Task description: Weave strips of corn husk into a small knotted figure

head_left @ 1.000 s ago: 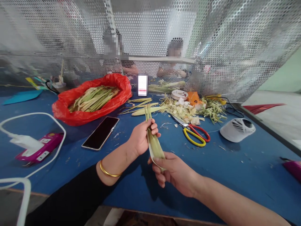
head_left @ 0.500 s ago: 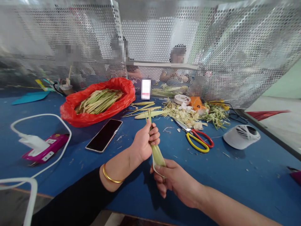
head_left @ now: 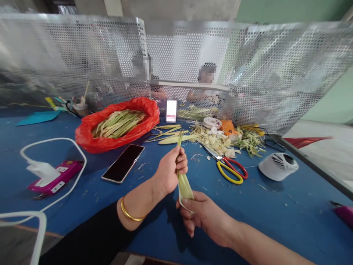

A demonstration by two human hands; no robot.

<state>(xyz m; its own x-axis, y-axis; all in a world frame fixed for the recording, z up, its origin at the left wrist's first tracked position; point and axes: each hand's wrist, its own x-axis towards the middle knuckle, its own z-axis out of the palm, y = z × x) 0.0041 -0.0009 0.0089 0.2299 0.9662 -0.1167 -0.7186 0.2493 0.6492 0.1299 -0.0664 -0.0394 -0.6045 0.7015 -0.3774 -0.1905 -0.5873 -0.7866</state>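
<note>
A pale green leaf strip [head_left: 184, 186] stands upright between both hands above the blue table [head_left: 275, 206]. My left hand [head_left: 170, 170], with a gold bangle on the wrist, is closed round the strip's upper part, and thin leaf tips stick out above the fingers. My right hand [head_left: 201, 213] pinches the strip's folded lower end with thumb and fingers. Red and yellow scissors [head_left: 230, 168] lie just to the right of the hands.
A red bag of leaf strips [head_left: 116, 125] sits at the back left, a black phone [head_left: 123, 163] in front of it. Leaf scraps [head_left: 217, 136], a white fan [head_left: 278, 165], a pink charger with white cable [head_left: 52, 176]. Perforated metal screen [head_left: 248, 73] behind; people beyond it.
The camera has tilted upward, so the scene sits lower in view. My left hand has slid slightly along the strip; both hands keep their hold.
</note>
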